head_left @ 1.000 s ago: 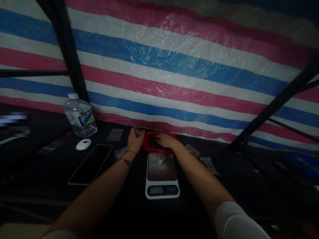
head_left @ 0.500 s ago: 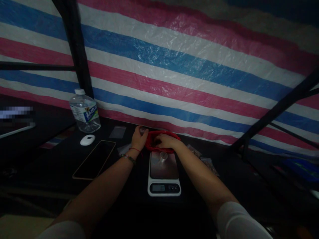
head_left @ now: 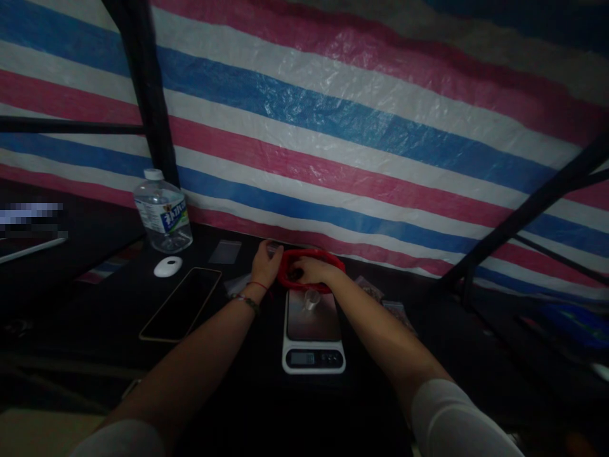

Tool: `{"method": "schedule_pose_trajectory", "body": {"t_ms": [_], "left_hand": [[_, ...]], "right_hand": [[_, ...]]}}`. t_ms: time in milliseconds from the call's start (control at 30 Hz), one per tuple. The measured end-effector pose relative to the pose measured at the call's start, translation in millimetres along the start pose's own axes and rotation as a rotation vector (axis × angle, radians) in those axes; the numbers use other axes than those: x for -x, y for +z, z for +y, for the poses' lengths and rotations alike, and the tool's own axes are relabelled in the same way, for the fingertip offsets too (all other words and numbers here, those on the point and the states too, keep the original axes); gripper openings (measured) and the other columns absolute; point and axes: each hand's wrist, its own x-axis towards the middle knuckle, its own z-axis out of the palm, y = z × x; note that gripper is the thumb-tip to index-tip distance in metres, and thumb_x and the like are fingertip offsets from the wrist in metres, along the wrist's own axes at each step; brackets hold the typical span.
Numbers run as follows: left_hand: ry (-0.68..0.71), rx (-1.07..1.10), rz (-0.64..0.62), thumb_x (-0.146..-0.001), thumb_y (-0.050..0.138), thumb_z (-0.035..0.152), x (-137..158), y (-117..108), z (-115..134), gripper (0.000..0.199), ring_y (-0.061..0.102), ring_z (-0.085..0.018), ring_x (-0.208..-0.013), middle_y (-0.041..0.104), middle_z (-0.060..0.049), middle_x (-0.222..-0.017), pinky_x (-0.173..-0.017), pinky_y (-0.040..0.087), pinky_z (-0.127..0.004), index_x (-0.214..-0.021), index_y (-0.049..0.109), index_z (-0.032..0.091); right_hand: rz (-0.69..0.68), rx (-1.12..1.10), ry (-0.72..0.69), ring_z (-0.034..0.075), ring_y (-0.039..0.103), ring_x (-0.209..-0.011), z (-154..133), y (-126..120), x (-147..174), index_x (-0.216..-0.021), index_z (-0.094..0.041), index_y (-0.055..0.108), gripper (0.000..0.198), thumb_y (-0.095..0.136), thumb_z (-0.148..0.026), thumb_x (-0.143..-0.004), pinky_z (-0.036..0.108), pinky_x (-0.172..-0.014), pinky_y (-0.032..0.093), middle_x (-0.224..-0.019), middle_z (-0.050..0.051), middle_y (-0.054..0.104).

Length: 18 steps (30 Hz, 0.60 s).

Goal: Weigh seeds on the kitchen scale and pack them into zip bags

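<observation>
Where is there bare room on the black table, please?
The table looks bare between the left forearm and scale, and left of the phone. It is crowded around the red container: left hand, right hand, scale, packets.

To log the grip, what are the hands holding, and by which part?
Left hand: a small clear item, exact part unclear. Right hand, reaching into the red container: too dark to tell.

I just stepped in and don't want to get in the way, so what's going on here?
A person's right hand is inside a red open-topped container. The left hand, beside it, seems to hold something small, too dim to identify. Nearer the person, a small clear cup sits on a white digital scale, whose reading is too faint to make out.
</observation>
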Motion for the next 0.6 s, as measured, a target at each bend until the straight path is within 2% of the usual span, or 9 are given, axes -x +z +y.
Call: {"method": "schedule_pose_trajectory", "body": {"t_ms": [267, 500, 600], "left_hand": [[-0.015, -0.003, 0.001, -0.083, 0.054, 0.047, 0, 1, -2, 0.046, 0.064, -0.025, -0.097, 0.066, -0.012, -0.108, -0.089, 0.048, -0.038, -0.117, 0.055, 0.016], [-0.022, 0.010, 0.004, -0.082, 0.054, 0.047, -1, 1, -2, 0.045, 0.064, -0.024, -0.094, 0.067, -0.011, -0.104, -0.086, 0.049, -0.036, -0.117, 0.055, 0.017], [-0.025, 0.020, 0.008, -0.083, 0.054, 0.046, 0, 2, -1, 0.044, 0.064, -0.023, -0.095, 0.067, -0.011, -0.105, -0.087, 0.049, -0.036, -0.116, 0.055, 0.017]], "right_hand": [[-0.017, -0.120, -0.037, 0.017, 0.065, -0.088, 3, -2, -1, -0.103, -0.018, 0.072, 0.031, 0.064, -0.017, -0.073, 0.021, -0.076, 0.045, -0.101, 0.004, 0.072], [0.035, -0.070, 0.111, 0.016, 0.066, -0.085, 22, -14, 10, -0.096, -0.022, 0.074, 0.024, 0.065, -0.018, -0.074, 0.021, -0.074, 0.045, -0.095, 0.001, 0.074], [0.022, -0.096, 0.118, 0.019, 0.066, -0.089, 29, -17, 19, -0.105, -0.020, 0.072, 0.032, 0.069, -0.025, -0.074, 0.023, -0.076, 0.046, -0.101, 0.003, 0.073]]}}
